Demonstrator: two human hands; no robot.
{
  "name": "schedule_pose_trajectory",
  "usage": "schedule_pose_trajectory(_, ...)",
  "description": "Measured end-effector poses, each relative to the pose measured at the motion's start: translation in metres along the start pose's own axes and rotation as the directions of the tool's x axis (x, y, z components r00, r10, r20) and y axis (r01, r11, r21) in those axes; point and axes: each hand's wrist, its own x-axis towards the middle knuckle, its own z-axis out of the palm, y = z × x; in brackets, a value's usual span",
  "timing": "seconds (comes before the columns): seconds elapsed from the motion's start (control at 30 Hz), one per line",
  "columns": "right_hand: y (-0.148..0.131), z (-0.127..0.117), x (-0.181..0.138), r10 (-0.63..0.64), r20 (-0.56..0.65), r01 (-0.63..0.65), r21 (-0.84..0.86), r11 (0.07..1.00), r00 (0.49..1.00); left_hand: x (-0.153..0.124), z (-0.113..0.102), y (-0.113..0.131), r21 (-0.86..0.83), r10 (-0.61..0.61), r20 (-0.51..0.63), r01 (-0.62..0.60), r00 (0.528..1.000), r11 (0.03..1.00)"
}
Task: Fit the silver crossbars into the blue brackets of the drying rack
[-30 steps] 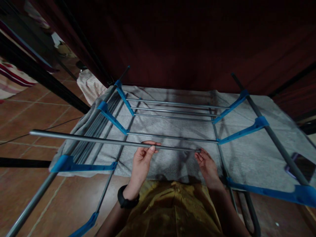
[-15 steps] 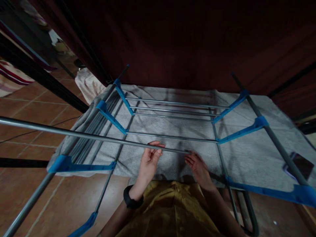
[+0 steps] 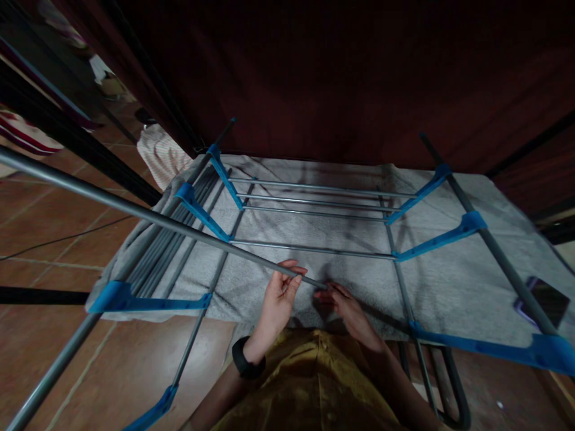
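A long grey metal rod [image 3: 179, 228] slants from the left edge down to the middle, in front of a partly built rack. My left hand [image 3: 279, 299] pinches it between thumb and fingers near its lower end. At the very tip, the fingers of my right hand [image 3: 353, 312] close around the rod's end. Behind my hands stands the rack, with blue plastic brackets [image 3: 449, 229] on grey side poles. Several thin crossbars [image 3: 309, 248] span it from side to side.
A grey cloth [image 3: 449, 287] covers the surface under the rack. Several loose rods [image 3: 173, 251] lie on its left side. A phone [image 3: 543, 302] rests at the right. Dark red curtain [image 3: 314, 84] hangs behind, and tiled floor [image 3: 54, 221] shows at left.
The rod has tilted more steeply, its far end rising at the left and its near end dropping. My left hand has shifted slightly right; my right hand has moved left and down with the tip.
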Motion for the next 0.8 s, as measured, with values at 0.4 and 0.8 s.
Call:
schedule_pose_trajectory(0.4, 0.000, 0.035, -0.009, 0.054, 0.074, -0.051, -0.047, 0.998, 0.996, -0.010, 0.008, -0.017, -0.029, -0.067, 0.032, 0.068, 0.997, 0.997)
schedule_pose_trajectory(0.8, 0.000, 0.047, -0.009, 0.037, 0.121, -0.027, -0.082, 0.996, 0.992, -0.012, 0.013, -0.034, 0.006, -0.034, 0.082, 0.034, 0.996, 0.999)
